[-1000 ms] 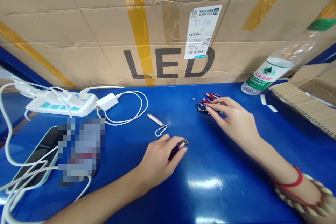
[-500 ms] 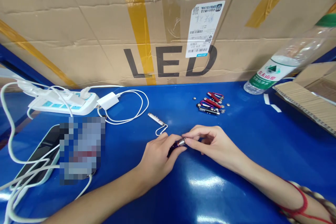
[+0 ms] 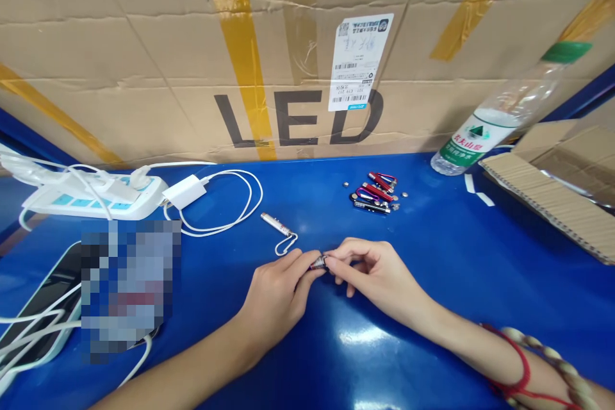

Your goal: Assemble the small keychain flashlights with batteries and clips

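Note:
My left hand [image 3: 278, 291] is closed around a keychain flashlight [image 3: 318, 262], and most of its body is hidden by the fingers. Only a ridged silver end shows. Thumb and fingertips of my right hand [image 3: 368, 269] pinch that end from the right. Just beyond my hands lies a silver keychain flashlight [image 3: 276, 224] with a white carabiner clip [image 3: 286, 244]. Farther right, red flashlights [image 3: 378, 191] and a black one [image 3: 371, 206] lie in a small pile with button cells [image 3: 404, 195] scattered around it.
A large cardboard box [image 3: 158, 102] stands behind the blue table [image 3: 307, 346]. On the left are a white power strip [image 3: 151, 198], a white adapter [image 3: 185, 191], cables and a phone [image 3: 45, 298]. A plastic bottle [image 3: 485, 131] and an open carton [image 3: 548, 205] stand right.
The view has shifted, so most things sit farther left. Both hands stay together on the flashlight, and less of its body shows between them now.

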A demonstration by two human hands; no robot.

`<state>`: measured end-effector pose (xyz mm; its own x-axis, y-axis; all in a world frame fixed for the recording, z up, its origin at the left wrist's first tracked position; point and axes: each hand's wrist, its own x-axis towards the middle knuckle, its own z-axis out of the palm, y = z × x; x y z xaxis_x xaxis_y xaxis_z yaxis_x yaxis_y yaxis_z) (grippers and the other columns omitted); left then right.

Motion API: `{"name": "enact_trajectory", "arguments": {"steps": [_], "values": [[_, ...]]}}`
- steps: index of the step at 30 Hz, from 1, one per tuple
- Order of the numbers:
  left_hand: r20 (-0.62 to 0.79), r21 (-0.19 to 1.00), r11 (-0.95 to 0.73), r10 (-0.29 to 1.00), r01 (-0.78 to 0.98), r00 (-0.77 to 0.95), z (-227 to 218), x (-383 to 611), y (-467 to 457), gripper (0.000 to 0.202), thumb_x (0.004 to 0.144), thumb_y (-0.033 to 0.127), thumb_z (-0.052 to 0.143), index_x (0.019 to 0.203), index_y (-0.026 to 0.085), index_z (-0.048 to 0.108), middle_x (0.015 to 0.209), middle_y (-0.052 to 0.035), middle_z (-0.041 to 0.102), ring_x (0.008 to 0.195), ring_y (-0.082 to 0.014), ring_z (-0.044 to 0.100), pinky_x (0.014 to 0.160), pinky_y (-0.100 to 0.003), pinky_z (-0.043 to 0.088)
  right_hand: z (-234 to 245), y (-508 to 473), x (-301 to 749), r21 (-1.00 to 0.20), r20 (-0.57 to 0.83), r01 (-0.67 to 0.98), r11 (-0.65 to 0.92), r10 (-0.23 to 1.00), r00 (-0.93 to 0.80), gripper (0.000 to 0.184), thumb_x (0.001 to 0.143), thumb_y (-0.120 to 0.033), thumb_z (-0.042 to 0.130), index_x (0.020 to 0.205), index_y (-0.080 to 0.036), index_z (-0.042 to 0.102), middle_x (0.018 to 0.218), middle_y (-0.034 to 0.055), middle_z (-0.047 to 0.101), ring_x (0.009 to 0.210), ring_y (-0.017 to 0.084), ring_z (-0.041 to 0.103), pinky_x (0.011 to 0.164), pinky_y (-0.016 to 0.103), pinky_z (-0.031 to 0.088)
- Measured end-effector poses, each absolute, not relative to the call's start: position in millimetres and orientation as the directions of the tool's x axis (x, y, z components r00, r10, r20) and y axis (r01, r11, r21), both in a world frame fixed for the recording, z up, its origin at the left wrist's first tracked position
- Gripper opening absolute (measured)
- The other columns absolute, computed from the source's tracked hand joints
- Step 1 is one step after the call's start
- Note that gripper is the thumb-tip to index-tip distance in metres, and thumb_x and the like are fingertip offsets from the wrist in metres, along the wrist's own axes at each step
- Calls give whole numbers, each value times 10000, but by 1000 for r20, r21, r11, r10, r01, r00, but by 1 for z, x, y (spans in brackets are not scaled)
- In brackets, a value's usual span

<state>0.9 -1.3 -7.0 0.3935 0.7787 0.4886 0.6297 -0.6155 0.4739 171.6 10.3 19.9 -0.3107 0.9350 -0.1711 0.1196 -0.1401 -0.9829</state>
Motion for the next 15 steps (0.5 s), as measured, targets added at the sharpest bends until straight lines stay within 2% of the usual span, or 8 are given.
{"name": "enact_trajectory", "arguments": {"steps": [4,9,15], "values": [[479,474,-628,772,617,418,-7,0,0,222,936,245,373,1005,163,568,718,-23,624,587,-119,596,564,-201,486,20,8,172,-992,-84,110,-52,949,-304,240,711,-391,671,696,-152,664,638,-14,537,511,64,520,428,161,491],[478,520,-642,766,564,430,-6,0,-1,220,936,238,371,1020,153,556,734,-34,618,593,-123,592,566,-208,492,21,8,174,-995,-64,97,-33,942,-329,240,734,-386,649,678,-152,655,644,-17,534,480,58,522,423,170,496],[397,648,-569,820,507,412,-2,2,-2,186,928,201,386,969,174,565,816,-29,665,679,-115,629,648,-190,497,23,7,175,-981,45,163,108,936,-350,206,786,-335,600,709,-153,660,715,9,581,492,66,562,455,191,519]]}}
